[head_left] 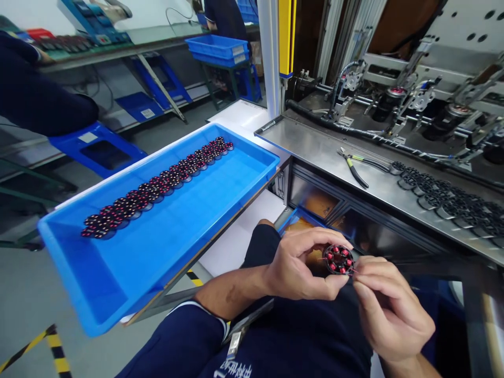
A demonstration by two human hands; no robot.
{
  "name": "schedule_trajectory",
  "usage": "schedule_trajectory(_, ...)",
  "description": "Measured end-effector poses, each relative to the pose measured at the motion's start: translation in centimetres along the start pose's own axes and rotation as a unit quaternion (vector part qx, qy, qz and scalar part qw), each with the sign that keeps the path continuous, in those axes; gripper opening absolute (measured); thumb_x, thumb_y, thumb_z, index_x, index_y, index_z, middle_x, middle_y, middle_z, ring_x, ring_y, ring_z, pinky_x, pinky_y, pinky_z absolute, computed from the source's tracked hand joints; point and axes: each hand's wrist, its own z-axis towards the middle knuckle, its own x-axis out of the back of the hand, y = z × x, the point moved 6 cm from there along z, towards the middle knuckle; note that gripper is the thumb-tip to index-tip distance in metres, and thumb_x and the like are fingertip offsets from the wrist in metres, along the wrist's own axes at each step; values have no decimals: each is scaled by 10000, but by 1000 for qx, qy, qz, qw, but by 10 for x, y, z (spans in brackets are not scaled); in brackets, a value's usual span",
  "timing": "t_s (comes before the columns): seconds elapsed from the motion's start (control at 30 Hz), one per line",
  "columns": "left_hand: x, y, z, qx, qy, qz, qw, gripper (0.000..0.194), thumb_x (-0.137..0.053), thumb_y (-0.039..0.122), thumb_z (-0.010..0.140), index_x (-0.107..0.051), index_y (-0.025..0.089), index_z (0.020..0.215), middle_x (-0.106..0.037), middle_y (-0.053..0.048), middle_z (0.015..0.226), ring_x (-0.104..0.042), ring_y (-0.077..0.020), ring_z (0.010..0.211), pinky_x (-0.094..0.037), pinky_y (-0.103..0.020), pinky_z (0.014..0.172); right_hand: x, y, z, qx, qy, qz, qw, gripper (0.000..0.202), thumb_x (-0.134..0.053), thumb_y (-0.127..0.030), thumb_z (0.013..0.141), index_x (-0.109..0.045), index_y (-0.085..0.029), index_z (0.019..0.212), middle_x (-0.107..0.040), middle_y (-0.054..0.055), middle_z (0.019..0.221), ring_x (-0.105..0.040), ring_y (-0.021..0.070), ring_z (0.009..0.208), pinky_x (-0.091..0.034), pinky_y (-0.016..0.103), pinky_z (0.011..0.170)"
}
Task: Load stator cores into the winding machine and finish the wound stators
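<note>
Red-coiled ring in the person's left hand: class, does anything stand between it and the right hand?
Nothing visible does. The right hand has its fingers close beside the edge of the ring, while the left hand grips it from the other side.

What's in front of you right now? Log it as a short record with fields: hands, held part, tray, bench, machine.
Left hand: grips a round part by its rim
Right hand: fingertips pinched at a fine wire by the part's edge
Held part: dark ring, red windings
Blue tray: long band of similar wound parts
Metal bench: pliers, dark round parts
Machine: behind the bench
</note>
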Motion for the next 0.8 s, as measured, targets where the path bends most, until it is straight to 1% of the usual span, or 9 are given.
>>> schedule_trajectory(0.13,-5,-11,-3,134,-38,-115,984,401,-788,128,651,-690,136,1039,-770,-93,926,-738,-179,781,-616,-260,725,10,10,13,4,-35,30,999,463,-785,-79,750,-699,-251,1170,-671,80,961,-630,256,917,-548,447,743)
schedule_trajectory(0.23,-11,-18,-8,224,-72,-161,958,389,-824,187,649,-703,126,1014,-769,-91,896,-737,-186,782,-600,-274,741,7,8,28,30,-115,59,991,509,-800,-126,775,-682,-284,1244,-645,100,1096,-603,263,1003,-550,464,787)
schedule_trajectory(0.33,-16,-22,-11,273,-97,-207,934,400,-852,208,641,-710,122,1005,-775,-99,913,-741,-196,803,-589,-292,773,3,2,39,60,-172,67,981,481,-780,-146,808,-684,-317,1247,-638,94,1154,-607,260,1019,-559,464,785)
schedule_trajectory(0.43,-19,-25,-11,291,-116,-254,915,371,-852,199,666,-709,125,1000,-781,-101,902,-745,-187,809,-585,-285,789,3,-3,41,84,-174,36,980,394,-765,-149,821,-723,-338,1165,-652,77,1150,-610,260,1018,-566,440,744)
schedule_trajectory(0.53,-19,-27,-11,310,-121,-275,902,382,-860,245,690,-702,129,1017,-781,-103,907,-747,-176,789,-591,-278,774,8,-8,30,132,-139,-55,980,424,-756,-41,779,-741,-310,1106,-657,58,1111,-600,235,994,-562,396,736)
schedule_trajectory(0.6,-20,-28,-12,308,-113,-272,905,416,-873,271,681,-697,132,1032,-775,-106,924,-748,-181,800,-599,-289,778,11,-11,20,162,-98,-120,975,477,-757,9,741,-737,-290,1111,-658,46,1075,-596,217,943,-565,395,766)
schedule_trajectory(0.67,-19,-26,-10,267,-92,-256,925,434,-874,263,681,-688,138,1052,-765,-109,964,-743,-188,847,-603,-303,810,14,-13,10,175,-52,-164,970,480,-761,4,736,-729,-280,1123,-667,34,1026,-606,208,884,-574,399,768)
schedule_trajectory(0.73,-17,-19,-6,182,-59,-220,957,447,-865,212,684,-681,152,1088,-751,-108,1024,-731,-187,907,-598,-302,843,15,-14,3,174,-5,-191,966,460,-746,1,756,-720,-265,1131,-684,25,965,-628,195,827,-578,375,717)
schedule_trajectory(0.8,-14,-9,-2,76,-22,-166,983,486,-852,137,674,-679,168,1128,-741,-101,1066,-719,-181,951,-592,-284,863,14,-16,0,164,41,-202,965,416,-720,-5,788,-709,-251,1123,-694,22,925,-650,186,796,-572,350,678)
